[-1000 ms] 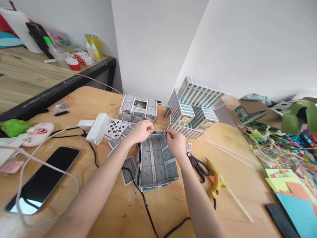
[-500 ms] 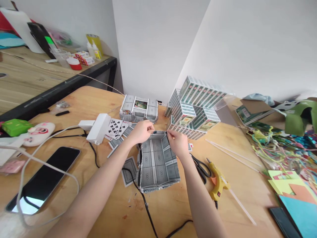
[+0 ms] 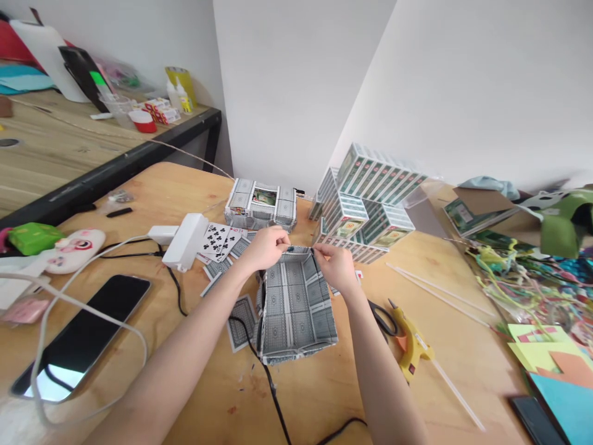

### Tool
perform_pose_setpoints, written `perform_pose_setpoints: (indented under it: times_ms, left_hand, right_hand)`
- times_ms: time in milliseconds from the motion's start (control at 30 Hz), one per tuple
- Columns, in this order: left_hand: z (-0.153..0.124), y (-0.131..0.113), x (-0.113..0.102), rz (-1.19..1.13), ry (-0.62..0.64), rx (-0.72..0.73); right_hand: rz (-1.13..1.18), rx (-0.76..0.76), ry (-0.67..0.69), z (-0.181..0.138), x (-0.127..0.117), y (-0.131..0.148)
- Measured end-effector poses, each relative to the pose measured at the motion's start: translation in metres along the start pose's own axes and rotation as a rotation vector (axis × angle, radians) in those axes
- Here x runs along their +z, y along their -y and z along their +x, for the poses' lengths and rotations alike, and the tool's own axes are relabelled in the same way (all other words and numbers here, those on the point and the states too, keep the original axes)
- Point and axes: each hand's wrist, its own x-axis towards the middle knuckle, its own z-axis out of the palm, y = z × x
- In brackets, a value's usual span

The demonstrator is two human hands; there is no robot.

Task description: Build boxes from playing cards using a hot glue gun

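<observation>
An open-topped box made of grey-backed playing cards sits on the table in front of me. My left hand is closed in a pinch at the far left corner of its rim. At the far right corner, my right hand pinches the rim between thumb and fingers. The fingertips hide the exact spots they grip. Behind the box stands another card-covered piece with a window-like opening. Loose playing cards lie to the left of my left hand, some face up.
Stacked card packs rise behind my right hand. Black scissors and a yellow glue gun lie right, with glue sticks beyond. A white power strip, a phone and cables occupy the left. Coloured paper lies far right.
Both hands keep their pinch at the far rim, and the box stays in nearly the same place. The view has shifted slightly.
</observation>
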Motion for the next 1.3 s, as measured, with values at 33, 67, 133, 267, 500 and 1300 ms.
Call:
perform_pose_setpoints:
  times_ms: [33, 67, 133, 267, 500, 1300]
  left_hand:
    - [0.0, -0.001, 0.0, -0.002, 0.003, 0.0]
    - [0.0, -0.002, 0.0, -0.003, 0.009, 0.003]
    - [0.0, -0.003, -0.001, -0.004, 0.021, 0.012]
    - [0.0, -0.003, -0.001, -0.011, 0.033, 0.014]
    - [0.001, -0.001, -0.002, -0.018, 0.043, 0.022]
    - [-0.001, -0.003, -0.003, -0.006, 0.059, 0.072]
  right_hand:
    - [-0.001, 0.001, -0.003, 0.0, 0.001, 0.0]
    - [-0.004, 0.003, -0.005, 0.0, 0.001, 0.001]
    - [-0.016, 0.016, -0.015, 0.0, 0.003, 0.001]
    - [0.008, 0.097, -0.045, -0.003, 0.008, 0.003]
    - [0.219, 0.252, -0.027, -0.01, 0.011, 0.007]
    - [0.01, 0.214, -0.05, -0.012, 0.014, 0.019]
